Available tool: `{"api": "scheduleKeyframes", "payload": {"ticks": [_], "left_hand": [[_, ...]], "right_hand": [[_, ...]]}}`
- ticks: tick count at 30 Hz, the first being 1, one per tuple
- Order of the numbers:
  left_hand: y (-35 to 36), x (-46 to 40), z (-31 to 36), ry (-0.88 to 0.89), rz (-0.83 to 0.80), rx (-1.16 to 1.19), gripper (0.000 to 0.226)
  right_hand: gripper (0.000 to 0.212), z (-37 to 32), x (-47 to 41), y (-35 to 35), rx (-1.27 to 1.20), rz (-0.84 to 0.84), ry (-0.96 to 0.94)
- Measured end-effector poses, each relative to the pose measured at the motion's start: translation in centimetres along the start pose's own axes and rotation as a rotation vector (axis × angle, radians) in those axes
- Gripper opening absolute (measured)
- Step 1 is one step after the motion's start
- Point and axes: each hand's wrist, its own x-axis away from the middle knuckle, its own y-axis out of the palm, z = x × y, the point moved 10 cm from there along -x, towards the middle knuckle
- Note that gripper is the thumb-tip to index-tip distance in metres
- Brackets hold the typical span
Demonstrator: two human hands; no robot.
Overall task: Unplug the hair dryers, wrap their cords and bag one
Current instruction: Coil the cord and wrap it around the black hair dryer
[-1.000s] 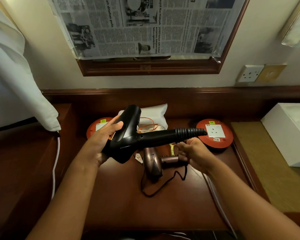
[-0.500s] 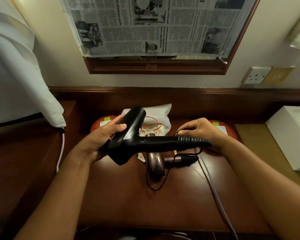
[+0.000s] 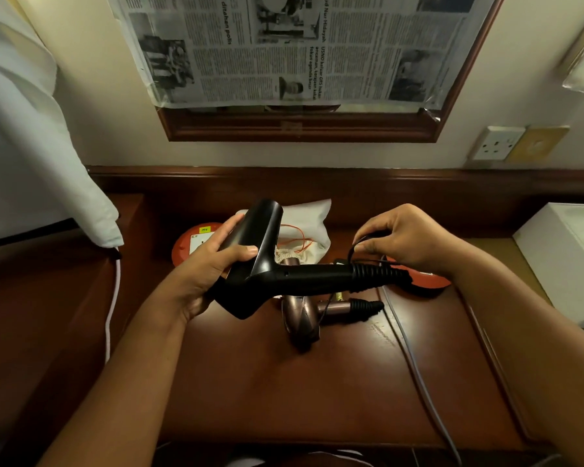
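My left hand (image 3: pixel 213 264) grips the barrel of a black hair dryer (image 3: pixel 284 274) held above the desk, its handle pointing right. My right hand (image 3: pixel 405 239) pinches the dryer's thin black cord (image 3: pixel 353 249) just above the ribbed end of the handle. A bronze hair dryer (image 3: pixel 300 315) lies on the desk under the black one, its handle also pointing right. Behind them rests a white drawstring bag (image 3: pixel 309 224) with an orange cord.
Two round orange socket units sit on the desk, one at the left (image 3: pixel 193 244), one at the right (image 3: pixel 429 281) partly behind my right hand. A grey cable (image 3: pixel 415 362) runs toward the front edge. A white box (image 3: pixel 567 261) stands right, white cloth (image 3: pixel 31 153) hangs left.
My right hand came up from the desk to the handle's end, lifting the black cord off the desk and over the handle. The black dryer stayed in my left hand.
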Motion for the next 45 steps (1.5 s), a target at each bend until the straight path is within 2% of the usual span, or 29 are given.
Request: {"api": "scheduleKeyframes", "payload": {"ticks": [7, 16, 21, 27, 34, 36, 40, 45], "left_hand": [[-0.2, -0.2, 0.6, 0.048, 0.119, -0.117, 0.070], [-1.5, 0.5, 1.5, 0.098, 0.287, -0.046, 0.065], [-2.2, 1.3, 2.0, 0.153, 0.368, 0.038, 0.064], [-2.3, 1.5, 1.9, 0.199, 0.427, 0.138, 0.065], [-2.7, 0.8, 1.4, 0.190, 0.439, 0.218, 0.064], [-2.7, 0.7, 1.3, 0.187, 0.443, 0.228, 0.063], [-2.7, 0.8, 0.9, 0.175, 0.467, 0.243, 0.061], [-3.0, 0.7, 0.2, 0.144, 0.463, 0.264, 0.062]], "right_hand": [[0.013, -0.7, 0.9, 1.3, 0.320, -0.037, -0.019], [0.021, -2.2, 2.7, 3.6, 0.563, 0.011, -0.087], [0.018, -2.2, 4.0, 4.4, 0.367, 0.128, -0.067], [0.041, -0.9, 5.4, 4.7, 0.062, 0.293, 0.036], [0.046, 1.3, 5.8, 6.3, -0.249, 0.363, 0.095], [0.043, 1.6, 5.9, 6.8, -0.361, 0.357, 0.105], [0.010, 2.9, 5.7, 8.8, -0.691, 0.268, 0.226], [0.039, 4.6, 5.4, 12.0, -0.943, 0.098, 0.391]]}}
